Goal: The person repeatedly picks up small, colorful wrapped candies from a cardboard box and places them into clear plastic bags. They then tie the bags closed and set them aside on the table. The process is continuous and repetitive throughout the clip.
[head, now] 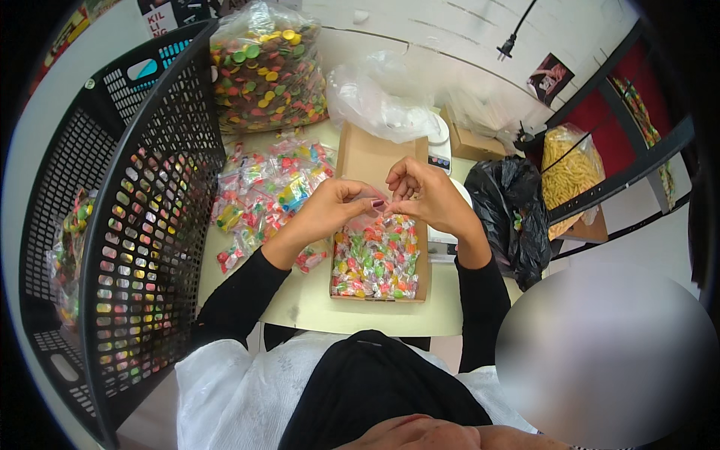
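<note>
My left hand (pixel 334 209) holds a small clear plastic bag (pixel 359 220) by its upper edge, above an open cardboard box (pixel 423 270). From the other side my right hand (pixel 430 197) pinches the bag's edge between thumb and finger, its other fingers curled. How full the bag is cannot be made out. Wrapped candies (pixel 378 264) in several colours fill the near part of the box, and its cardboard lid (pixel 379 147) is folded back behind it. Left of the box lies a pile of small filled candy bags (pixel 264 191).
A black plastic basket (pixel 152 129) with candy bags stands at the left. Behind are a large bag of coloured candies (pixel 270 79), clear plastic bags (pixel 382 101) and a white scale (pixel 440 140). A black plastic bag (pixel 509 208) and a bag of yellow pieces (pixel 568 163) sit at the right.
</note>
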Motion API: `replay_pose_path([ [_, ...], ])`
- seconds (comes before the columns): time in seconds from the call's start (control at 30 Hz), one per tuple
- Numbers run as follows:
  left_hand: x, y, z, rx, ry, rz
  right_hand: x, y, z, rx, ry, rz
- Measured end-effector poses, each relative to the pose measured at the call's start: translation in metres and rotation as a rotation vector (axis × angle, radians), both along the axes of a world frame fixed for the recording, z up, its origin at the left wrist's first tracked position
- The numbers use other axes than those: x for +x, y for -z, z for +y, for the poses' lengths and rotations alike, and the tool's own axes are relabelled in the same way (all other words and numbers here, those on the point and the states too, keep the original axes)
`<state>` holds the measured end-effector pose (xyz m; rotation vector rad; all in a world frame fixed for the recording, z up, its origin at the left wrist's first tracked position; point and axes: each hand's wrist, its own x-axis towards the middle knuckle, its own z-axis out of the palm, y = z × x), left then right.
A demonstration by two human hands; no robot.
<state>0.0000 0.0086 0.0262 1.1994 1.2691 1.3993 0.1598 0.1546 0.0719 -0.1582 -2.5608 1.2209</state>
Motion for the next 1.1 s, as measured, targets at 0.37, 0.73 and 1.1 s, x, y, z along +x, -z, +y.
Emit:
replay_pose_path([
  [0.37,0.001,0.034,-0.003,-0.065,-0.198,-0.070,0.000,0.010,-0.002,0.081,-0.010,0.041],
  [0.73,0.004,0.036,-0.003,-0.026,-0.236,-0.077,-0.004,0.017,-0.004,0.092,-0.062,0.042],
  [1.1,0.007,0.041,-0.002,-0.010,-0.256,0.006,-0.004,0.017,-0.011,0.240,-0.038,0.096],
])
